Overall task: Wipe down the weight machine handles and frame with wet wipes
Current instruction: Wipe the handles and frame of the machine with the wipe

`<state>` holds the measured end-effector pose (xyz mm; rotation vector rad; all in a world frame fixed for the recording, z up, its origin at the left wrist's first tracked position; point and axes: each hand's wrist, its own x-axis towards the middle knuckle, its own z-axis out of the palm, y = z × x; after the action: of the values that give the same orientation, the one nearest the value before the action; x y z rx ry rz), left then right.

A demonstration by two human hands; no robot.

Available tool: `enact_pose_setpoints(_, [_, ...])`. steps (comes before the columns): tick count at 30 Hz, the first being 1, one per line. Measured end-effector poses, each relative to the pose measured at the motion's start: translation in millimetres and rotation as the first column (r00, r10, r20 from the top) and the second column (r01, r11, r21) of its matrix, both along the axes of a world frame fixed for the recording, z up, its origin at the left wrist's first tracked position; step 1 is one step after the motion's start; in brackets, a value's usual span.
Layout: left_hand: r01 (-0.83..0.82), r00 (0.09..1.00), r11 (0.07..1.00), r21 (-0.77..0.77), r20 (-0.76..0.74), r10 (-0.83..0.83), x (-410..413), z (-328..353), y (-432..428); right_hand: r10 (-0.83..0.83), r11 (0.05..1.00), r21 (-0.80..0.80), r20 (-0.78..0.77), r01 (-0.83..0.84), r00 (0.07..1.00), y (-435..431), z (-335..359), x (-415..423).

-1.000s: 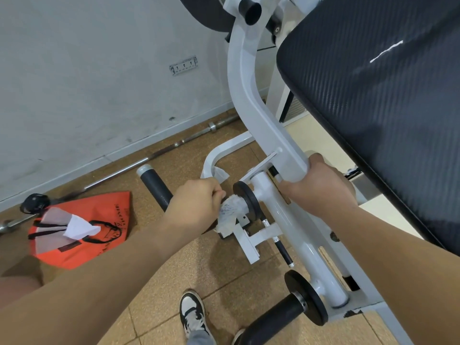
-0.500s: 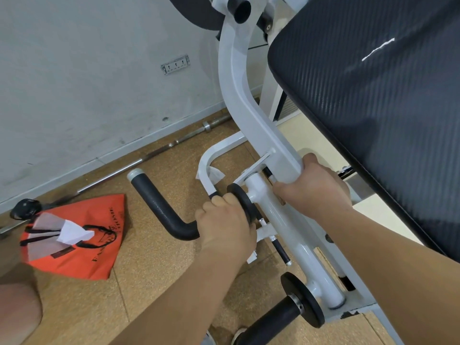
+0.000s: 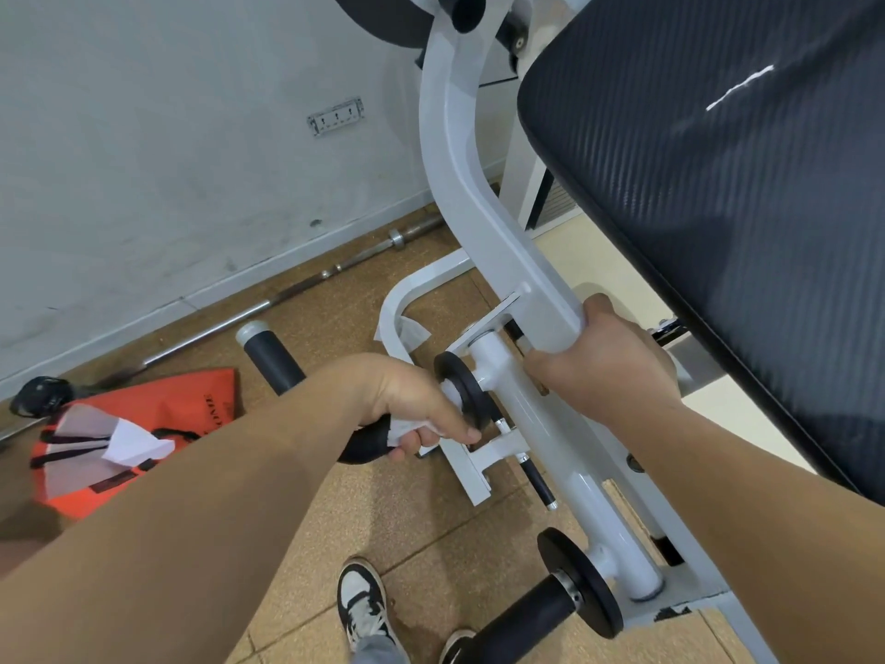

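The white frame [image 3: 459, 151] of the weight machine runs from top centre down to the lower right. My right hand [image 3: 608, 361] grips the frame's tube just under the black seat pad. A curved black foam handle [image 3: 273, 361] sticks out to the left of the frame. My left hand [image 3: 412, 404] is closed around this handle's bend, beside a black disc [image 3: 462, 397], with a white wet wipe [image 3: 404, 431] pressed between palm and foam. A second black handle [image 3: 527, 615] sits at the bottom.
An orange bag [image 3: 191, 414] with white wipes poking out lies on the cork floor at left. A steel barbell [image 3: 268, 304] rests along the grey wall. The black seat pad [image 3: 718, 208] overhangs at right. My shoes [image 3: 364, 611] stand below.
My left hand with the wipe has slid along the handle's bend by the disc and turned, so the wipe now shows under the fingers. My right hand keeps its grip on the frame.
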<state>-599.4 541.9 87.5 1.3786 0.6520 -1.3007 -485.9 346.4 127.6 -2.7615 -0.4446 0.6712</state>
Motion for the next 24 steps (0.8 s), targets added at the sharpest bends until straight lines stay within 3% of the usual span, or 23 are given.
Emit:
enact_pose_setpoints(2, [0.104, 0.982, 0.948, 0.299, 0.122, -0.146, -1.1, -0.5, -11.1, -0.001, 1.0, -0.001, -0.007, 0.001, 1.0, -0.6, 0.9, 0.9])
enact_pose_setpoints(3, [0.153, 0.939, 0.842, 0.517, 0.19, -0.288, -7.5, 2.1, -20.6, 0.002, 1.0, -0.003, -0.013, -0.002, 1.0, 0.0, 1.6, 0.4])
enact_pose_setpoints(5, [0.123, 0.785, 0.416, 0.901, 0.168, -0.597, -24.9, 4.3, -44.2, 0.003, 1.0, -0.001, -0.011, -0.003, 1.0, 0.9, 3.5, -0.8])
enact_pose_setpoints(6, [0.096, 0.716, 0.25, 0.964, 0.107, -0.689, -32.5, 6.1, -55.3, 0.0, 1.0, -0.002, -0.008, 0.0, 1.0, 1.7, 4.5, -0.6])
enact_pose_setpoints(7, [0.072, 0.694, 0.196, 0.978, 0.092, -0.714, -36.6, 5.2, -61.0, 0.0, 1.0, -0.007, -0.012, 0.0, 1.0, 2.2, 4.3, -0.2])
enact_pose_setpoints(8, [0.065, 0.707, 0.227, 0.972, 0.116, -0.698, -36.9, 0.8, -59.7, 0.003, 1.0, -0.014, -0.018, -0.003, 1.0, 2.2, 3.6, -0.3])
enact_pose_setpoints(9, [0.065, 0.743, 0.323, 0.944, 0.17, -0.647, -31.1, -0.2, -53.4, 0.006, 1.0, -0.019, -0.021, -0.006, 1.0, 1.3, 2.3, -0.7])
enact_pose_setpoints(11, [0.119, 0.838, 0.643, 0.756, 0.271, -0.474, -14.4, -4.1, -31.3, -0.004, 1.0, -0.012, -0.018, 0.004, 1.0, 0.5, 2.0, -1.0])
enact_pose_setpoints(13, [0.123, 0.957, 0.918, 0.376, 0.2, -0.21, -5.5, -5.4, -9.7, -0.01, 1.0, -0.018, -0.018, 0.009, 1.0, 1.6, 3.2, -0.1])
enact_pose_setpoints(15, [0.052, 0.999, 0.999, -0.01, 0.002, -0.052, -6.0, -10.2, 2.5, -0.005, 1.0, -0.018, -0.02, 0.004, 1.0, 2.1, 2.2, -1.2])
enact_pose_setpoints(17, [0.05, 0.995, 0.995, -0.086, -0.078, -0.057, 0.4, -6.9, 6.0, -0.017, 1.0, -0.004, -0.002, 0.017, 1.0, 0.6, -0.3, -1.7])
enact_pose_setpoints(18, [0.067, 0.995, 0.998, -0.021, -0.067, -0.068, 2.4, -3.0, 3.1, -0.017, 1.0, -0.007, 0.002, 0.017, 1.0, 0.2, -0.7, -1.5])
enact_pose_setpoints(20, [0.117, 0.989, 0.961, 0.251, 0.057, -0.135, 0.6, 4.5, -10.5, -0.006, 1.0, -0.021, 0.003, 0.006, 1.0, 1.2, 1.1, -1.6])
enact_pose_setpoints(21, [0.15, 0.964, 0.879, 0.452, 0.129, -0.231, -3.8, 7.5, -21.4, -0.002, 1.0, -0.026, 0.004, 0.003, 1.0, 1.4, 2.5, -1.8])
enact_pose_setpoints(22, [0.171, 0.912, 0.715, 0.677, 0.166, -0.375, -10.5, 7.7, -33.4, 0.001, 1.0, -0.028, 0.005, -0.001, 1.0, 0.9, 2.9, -1.9])
enact_pose_setpoints(23, [0.16, 0.834, 0.488, 0.858, 0.147, -0.532, -20.3, 7.0, -45.6, 0.001, 1.0, -0.023, 0.008, -0.001, 1.0, 0.4, 2.9, -2.2])
enact_pose_setpoints(24, [0.126, 0.753, 0.299, 0.946, 0.106, -0.65, -29.9, 4.6, -55.5, 0.0, 1.0, -0.017, 0.008, 0.0, 1.0, 0.1, 2.9, -2.4])
